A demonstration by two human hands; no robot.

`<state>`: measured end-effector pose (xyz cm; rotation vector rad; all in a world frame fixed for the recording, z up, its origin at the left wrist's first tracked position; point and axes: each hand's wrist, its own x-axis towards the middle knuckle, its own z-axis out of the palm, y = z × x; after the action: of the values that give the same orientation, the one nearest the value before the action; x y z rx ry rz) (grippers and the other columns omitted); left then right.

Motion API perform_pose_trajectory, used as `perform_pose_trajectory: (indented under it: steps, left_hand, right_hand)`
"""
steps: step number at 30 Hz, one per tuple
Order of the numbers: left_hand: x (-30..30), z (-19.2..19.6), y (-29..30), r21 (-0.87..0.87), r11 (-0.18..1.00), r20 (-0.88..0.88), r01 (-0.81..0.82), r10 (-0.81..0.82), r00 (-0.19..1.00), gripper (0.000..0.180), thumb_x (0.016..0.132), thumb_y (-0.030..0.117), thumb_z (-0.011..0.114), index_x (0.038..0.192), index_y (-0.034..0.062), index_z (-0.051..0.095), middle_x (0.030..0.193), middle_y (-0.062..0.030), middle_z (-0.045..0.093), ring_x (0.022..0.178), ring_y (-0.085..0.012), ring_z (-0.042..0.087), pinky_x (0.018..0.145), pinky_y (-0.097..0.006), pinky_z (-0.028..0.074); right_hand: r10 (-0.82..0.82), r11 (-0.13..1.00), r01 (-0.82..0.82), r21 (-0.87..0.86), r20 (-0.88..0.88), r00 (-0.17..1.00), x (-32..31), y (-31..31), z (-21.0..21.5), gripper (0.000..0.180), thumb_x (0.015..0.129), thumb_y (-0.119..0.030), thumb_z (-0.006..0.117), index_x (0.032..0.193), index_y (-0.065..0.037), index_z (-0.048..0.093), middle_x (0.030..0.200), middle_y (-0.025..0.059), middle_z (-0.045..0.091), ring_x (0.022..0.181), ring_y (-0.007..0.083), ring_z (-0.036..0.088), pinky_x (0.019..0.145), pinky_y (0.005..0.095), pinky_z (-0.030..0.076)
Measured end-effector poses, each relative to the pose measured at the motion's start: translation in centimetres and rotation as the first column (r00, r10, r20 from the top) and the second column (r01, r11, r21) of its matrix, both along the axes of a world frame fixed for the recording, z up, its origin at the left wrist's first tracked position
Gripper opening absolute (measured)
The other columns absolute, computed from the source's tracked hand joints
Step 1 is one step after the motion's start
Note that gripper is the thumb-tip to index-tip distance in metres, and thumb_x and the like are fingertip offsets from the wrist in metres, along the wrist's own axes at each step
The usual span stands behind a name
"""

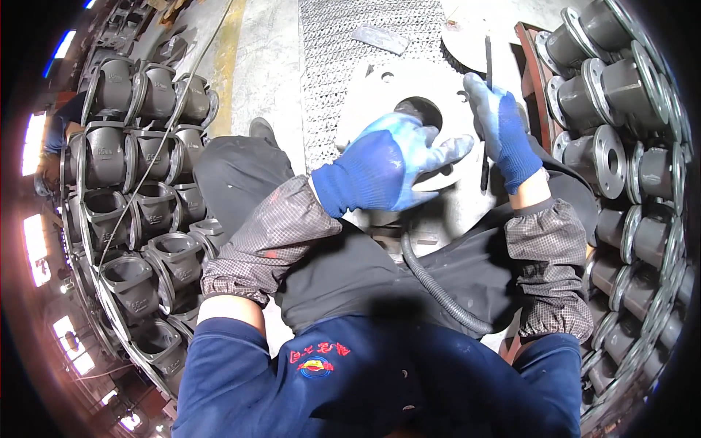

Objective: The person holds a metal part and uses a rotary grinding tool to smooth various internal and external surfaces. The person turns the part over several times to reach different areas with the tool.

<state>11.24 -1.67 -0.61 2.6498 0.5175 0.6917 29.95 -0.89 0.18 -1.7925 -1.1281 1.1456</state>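
Observation:
A pale, overexposed metal casting [365, 95] with a flat flange face stands between my knees. It has a large round bore and smaller bolt holes. My left hand [398, 160], in a blue glove, lies over the near part of this face, just below the bore. Its fingers are apart and point to the right, with nothing seen in them. At the casting's right edge, my gloved right hand [504, 124] is closed round a long, thin dark bar [488, 62]. The bar stands out above the hand and shows again below it; its exact kind cannot be made out.
Stacked grey flanged castings [157, 153] rise on my left, and more flanged pipe bodies [606, 160] on my right. A grey corrugated hose [438, 292] runs over my lap. Ahead, a flat metal plate [380, 39] lies on a textured mat [328, 80]. Another person's arm [62, 131] shows far left.

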Motion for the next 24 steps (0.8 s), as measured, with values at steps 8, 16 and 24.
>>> perform_pose_trajectory:
  steps: [8,16,24]
  left_hand:
    - [-8.5,-2.3,3.6,-0.875,0.443,0.260,-0.194,0.769,0.584,0.041,0.092,0.031,0.052,0.115,-0.0034,0.054,0.097,-0.0105,0.062,0.086,-0.0131,0.059,0.078,-0.029,0.049]
    - [-10.0,-3.4,2.1,-0.959,0.033,0.192,0.283,0.810,0.555,0.049,0.095,0.037,0.037,0.123,-0.0031,0.046,0.112,-0.0177,0.058,0.092,-0.0212,0.063,0.082,-0.031,0.053]
    - [-14.1,0.6,1.7,-0.299,0.773,0.159,-0.560,0.619,0.769,0.036,0.089,0.016,0.048,0.119,-0.0037,0.051,0.102,-0.0177,0.061,0.088,-0.0245,0.062,0.076,-0.032,0.049]
  right_hand:
    - [-0.055,0.990,0.096,0.100,-0.352,0.934,-1.6,-0.4,-1.7,0.026,0.091,-0.028,0.052,0.076,-0.007,0.055,0.058,-0.0069,0.039,0.052,0.0023,0.034,0.047,0.0191,0.026]
    - [0.160,0.946,-0.106,0.306,-0.155,0.975,-6.0,0.1,-0.7,0.028,0.086,-0.020,0.055,0.097,0.005,0.062,0.073,0.0079,0.062,0.070,0.0111,0.056,0.062,0.0234,0.044]
    - [0.064,0.993,-0.033,0.113,-0.284,0.957,-7.1,1.5,-3.2,0.033,0.088,-0.025,0.056,0.105,0.003,0.061,0.081,0.0017,0.059,0.069,0.0084,0.054,0.056,0.0218,0.043]
